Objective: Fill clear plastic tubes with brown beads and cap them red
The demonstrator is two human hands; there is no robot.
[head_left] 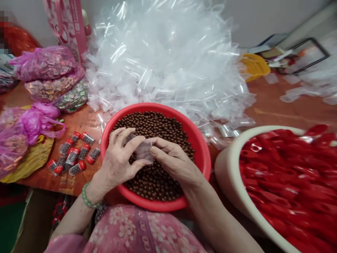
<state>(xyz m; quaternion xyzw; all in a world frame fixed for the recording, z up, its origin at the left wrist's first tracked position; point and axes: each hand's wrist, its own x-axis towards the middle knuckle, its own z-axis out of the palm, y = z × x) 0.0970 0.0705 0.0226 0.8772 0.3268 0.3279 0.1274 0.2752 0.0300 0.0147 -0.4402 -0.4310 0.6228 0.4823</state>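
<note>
Over a red basin (204, 158) of small round brown balls (160, 188), my left hand (117, 154) grips a small clear plastic container (144, 151) between thumb and fingers. My right hand (176, 160) pinches the right end of that same container with thumb and forefinger. Whether any balls are inside it I cannot make out. Left of the basin, several clear containers with red caps and dark contents (72, 156) lie loosely grouped on the table.
A large heap of clear plastic containers (168, 59) rises behind the basin. At right stands a cream tub (228, 168) full of red plastic pieces (286, 186). Pink plastic bags (50, 65) sit at left, and a yellow basket (254, 66) lies at back right.
</note>
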